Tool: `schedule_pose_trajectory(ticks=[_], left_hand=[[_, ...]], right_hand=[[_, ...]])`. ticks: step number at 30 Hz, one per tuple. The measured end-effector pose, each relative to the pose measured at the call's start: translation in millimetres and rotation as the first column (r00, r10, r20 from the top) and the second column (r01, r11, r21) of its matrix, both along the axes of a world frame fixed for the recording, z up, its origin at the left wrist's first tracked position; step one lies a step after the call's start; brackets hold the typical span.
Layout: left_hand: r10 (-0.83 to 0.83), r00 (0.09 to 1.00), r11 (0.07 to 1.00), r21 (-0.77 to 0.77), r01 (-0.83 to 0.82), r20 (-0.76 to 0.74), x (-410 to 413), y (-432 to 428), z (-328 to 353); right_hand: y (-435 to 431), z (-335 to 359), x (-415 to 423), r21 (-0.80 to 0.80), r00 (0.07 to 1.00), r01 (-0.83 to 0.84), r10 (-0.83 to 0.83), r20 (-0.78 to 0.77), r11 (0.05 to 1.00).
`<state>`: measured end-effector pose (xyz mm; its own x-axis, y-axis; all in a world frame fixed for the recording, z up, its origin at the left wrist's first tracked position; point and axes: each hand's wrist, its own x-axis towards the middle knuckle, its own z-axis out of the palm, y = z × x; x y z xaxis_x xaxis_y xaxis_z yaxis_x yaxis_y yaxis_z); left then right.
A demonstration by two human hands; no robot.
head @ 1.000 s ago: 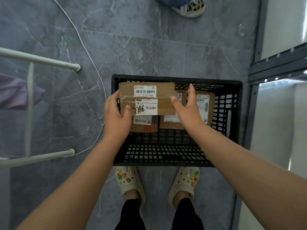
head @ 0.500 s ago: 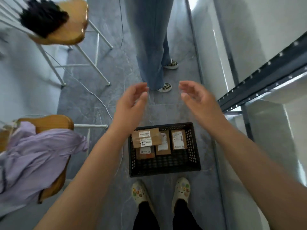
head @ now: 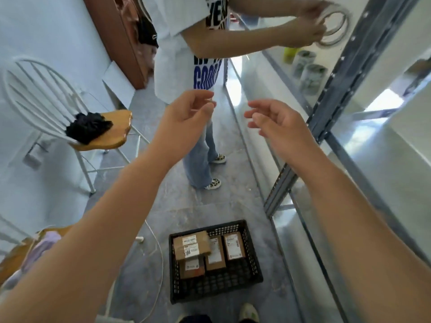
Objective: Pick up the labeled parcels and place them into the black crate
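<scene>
Up in the air, left hand [head: 186, 117] and right hand [head: 279, 127] hover empty, fingers loosely curled, while brown cardboard parcels [head: 191, 249] with white labels sit inside the black perforated plastic crate [head: 210, 291] below

Unadorned left hand [head: 186, 118] and right hand [head: 278, 123], bare forearms [head: 112, 220], black trousers [head: 194, 319], pale shoe [head: 248, 312] (toe only).

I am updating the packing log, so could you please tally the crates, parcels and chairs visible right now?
black crate: 1
labeled parcels: 4, all in it (top one, one beneath it, middle, right)
chairs: 2 (one with a dark bundle on its seat, one with purple cloth)
Total: 7
</scene>
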<state>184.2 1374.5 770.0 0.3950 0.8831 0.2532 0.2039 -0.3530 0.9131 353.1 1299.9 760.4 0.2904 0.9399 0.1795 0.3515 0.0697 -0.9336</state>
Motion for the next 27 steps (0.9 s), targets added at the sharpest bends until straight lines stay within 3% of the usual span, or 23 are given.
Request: schedule_pose_trajectory(ticks=[7,11,16,21,27], left_hand=[[-0.270,0.963,0.960,0.078,0.268,0.024,31,6,33],[-0.484,0.875,0.872,0.094,0.480,0.018,40,4,42],[-0.669,0.735,0.743,0.114,0.659,0.111,50,-17,30],[-0.825,0.537,0.556,0.083,0.827,0.177,63,-80,29],[-0.968,0.201,0.225,0.157,0.962,0.153,71,-190,52]], right_hand=[[-40,39,5,0.111,0.951,0.308,-0.307,-0.028,0.945],[-65,49,-8,0.133,0.880,0.472,-0.474,-0.021,0.871],[-115,50,-36,0.161,0.740,0.664,-0.672,-0.001,0.731],[-193,54,-72,0.144,0.572,0.810,-0.820,0.019,0.569],[-300,65,-129,0.185,0.282,0.944,-0.959,-0.014,0.275]])
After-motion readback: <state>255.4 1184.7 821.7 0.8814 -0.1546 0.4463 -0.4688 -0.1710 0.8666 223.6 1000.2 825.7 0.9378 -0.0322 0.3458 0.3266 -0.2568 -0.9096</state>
